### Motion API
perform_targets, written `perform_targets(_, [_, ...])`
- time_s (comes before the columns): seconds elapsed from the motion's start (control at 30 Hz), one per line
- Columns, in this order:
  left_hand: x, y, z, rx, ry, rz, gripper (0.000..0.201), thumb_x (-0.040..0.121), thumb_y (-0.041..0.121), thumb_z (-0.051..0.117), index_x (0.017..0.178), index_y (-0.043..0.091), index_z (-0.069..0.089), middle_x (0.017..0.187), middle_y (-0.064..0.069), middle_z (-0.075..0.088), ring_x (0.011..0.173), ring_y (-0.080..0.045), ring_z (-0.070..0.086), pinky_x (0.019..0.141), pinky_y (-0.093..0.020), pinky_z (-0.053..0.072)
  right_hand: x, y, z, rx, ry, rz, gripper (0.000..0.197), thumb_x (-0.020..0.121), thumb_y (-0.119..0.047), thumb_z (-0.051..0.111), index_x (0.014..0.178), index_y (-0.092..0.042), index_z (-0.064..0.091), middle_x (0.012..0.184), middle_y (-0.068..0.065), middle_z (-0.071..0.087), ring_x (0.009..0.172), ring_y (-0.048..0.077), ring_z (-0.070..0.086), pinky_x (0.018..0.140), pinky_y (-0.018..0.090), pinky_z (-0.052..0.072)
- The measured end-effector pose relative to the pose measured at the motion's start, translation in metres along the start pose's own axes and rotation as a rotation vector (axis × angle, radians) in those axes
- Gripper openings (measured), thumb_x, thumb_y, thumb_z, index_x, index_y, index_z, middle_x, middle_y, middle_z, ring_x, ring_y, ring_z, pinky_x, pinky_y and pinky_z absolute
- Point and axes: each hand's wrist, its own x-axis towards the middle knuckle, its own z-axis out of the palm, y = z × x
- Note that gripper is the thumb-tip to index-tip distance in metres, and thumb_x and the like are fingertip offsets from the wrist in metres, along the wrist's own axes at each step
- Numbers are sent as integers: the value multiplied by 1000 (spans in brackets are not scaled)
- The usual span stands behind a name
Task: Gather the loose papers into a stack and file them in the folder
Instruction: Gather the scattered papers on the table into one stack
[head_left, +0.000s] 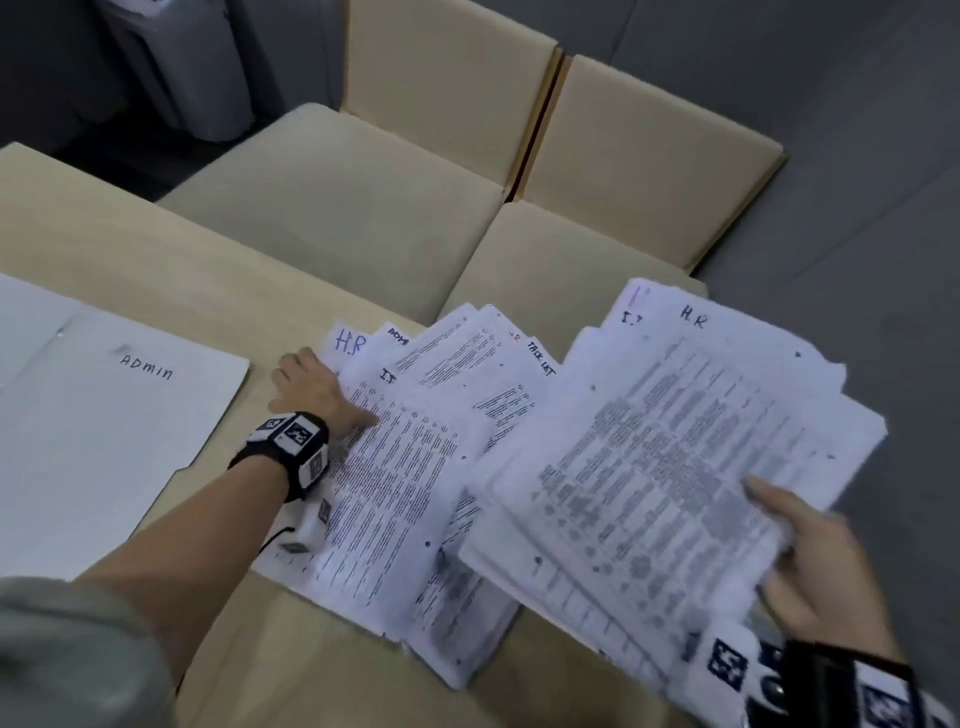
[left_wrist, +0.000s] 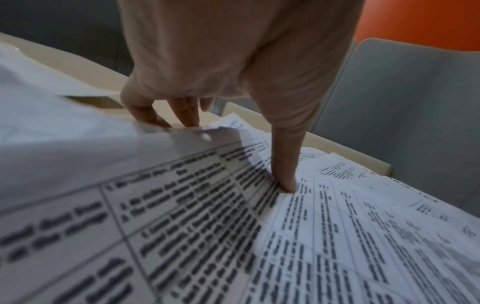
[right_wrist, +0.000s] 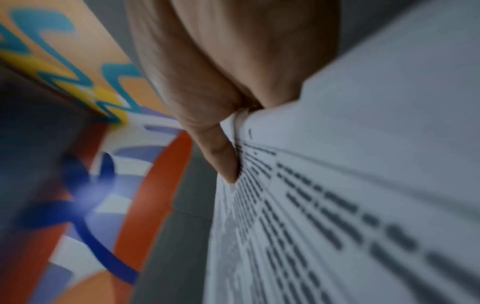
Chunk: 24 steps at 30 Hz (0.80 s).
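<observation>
Loose printed papers (head_left: 415, 467) lie fanned out on the beige table (head_left: 156, 260), some hand-labelled H.R, I.T and Task List. My left hand (head_left: 317, 389) rests on their left edge; in the left wrist view its thumb (left_wrist: 285, 164) presses down on the sheets (left_wrist: 311, 226) while the fingers curl at the paper's edge. My right hand (head_left: 810, 561) pinches a separate sheaf of papers (head_left: 675, 441) lifted above the table, with the thumb (right_wrist: 221, 156) on top of that sheaf (right_wrist: 363, 205). A white folder (head_left: 104, 415) marked ADMIN lies open at the left.
Beige chairs (head_left: 363, 197) stand pushed in at the table's far side. A grey bin (head_left: 182, 67) stands on the floor at the back left. Grey floor lies to the right, and a colourful wall pattern (right_wrist: 78, 144) shows in the right wrist view.
</observation>
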Motion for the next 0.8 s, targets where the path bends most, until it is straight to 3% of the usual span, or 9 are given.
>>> perform_targets(0.03, [-3, 0, 2, 6, -12, 9, 125, 50, 57, 92, 140, -3, 29, 139, -21, 37, 130, -37, 39, 105, -52, 46, -70, 5, 74, -45, -70, 16, 29, 94, -6, 58, 120, -10, 69, 111, 11, 79, 99, 30, 76, 89, 54, 56])
perform_targets(0.13, [-14, 1, 11, -48, -72, 73, 112, 57, 55, 90, 136, -3, 36, 135, -22, 40, 125, -38, 45, 105, -46, 46, -5, 78, 61, -231, -17, 96, 40, 91, 0, 57, 130, -3, 64, 126, 21, 70, 109, 40, 68, 93, 52, 54])
perform_targets(0.23, [-26, 4, 22, -219, -147, 156, 89, 75, 56, 77, 135, 1, 42, 134, -20, 45, 120, -38, 52, 99, -47, 51, -2, 125, 85, -617, 113, 139, 44, 82, -19, 69, 125, -21, 67, 140, 21, 57, 121, 41, 59, 100, 49, 50])
perform_targets(0.3, [-34, 7, 25, -334, -212, 196, 81, 83, 60, 66, 133, 0, 43, 131, -22, 52, 113, -37, 59, 92, -45, 53, 0, 143, 96, -860, 177, 109, 56, 81, -28, 70, 136, -21, 58, 144, 21, 46, 126, 45, 52, 103, 48, 47])
perform_targets(0.47, [-51, 15, 24, -284, -313, 262, 86, 74, 45, 83, 134, 3, 38, 128, -19, 56, 109, -35, 61, 91, -44, 54, -2, 144, 108, -619, -189, 159, 56, 91, -30, 70, 142, -17, 52, 129, 3, 60, 105, 20, 63, 87, 37, 54])
perform_targets(0.53, [-53, 13, 24, -300, -283, 207, 74, 73, 27, 86, 126, 7, 39, 113, -15, 62, 92, -30, 64, 80, -43, 58, 1, 132, 97, -631, -50, 103, 55, 93, -29, 69, 144, -18, 50, 128, 2, 55, 106, 20, 59, 91, 36, 51])
perform_targets(0.6, [-52, 8, 22, -355, -271, 123, 64, 75, 12, 80, 123, 8, 38, 95, -11, 62, 75, -24, 62, 65, -40, 58, 12, 124, 76, -677, 275, 60, 54, 90, -23, 72, 138, -8, 53, 132, 16, 60, 110, 29, 61, 96, 37, 46])
perform_targets(0.67, [-50, 1, 22, -419, -327, 63, 64, 74, 10, 80, 125, 8, 41, 98, -12, 63, 81, -28, 65, 69, -40, 59, 15, 119, 61, -667, 477, 158, 56, 83, -22, 73, 128, 7, 57, 124, 26, 66, 106, 38, 66, 83, 35, 46])
perform_targets(0.8, [-49, -11, 26, -710, -534, 9, 70, 53, 15, 91, 115, 16, 60, 109, -13, 73, 94, -35, 73, 82, -56, 61, 18, 111, 69, -620, 365, 309, 40, 83, -15, 73, 107, 16, 63, 84, 19, 66, 69, 30, 62, 61, 31, 46])
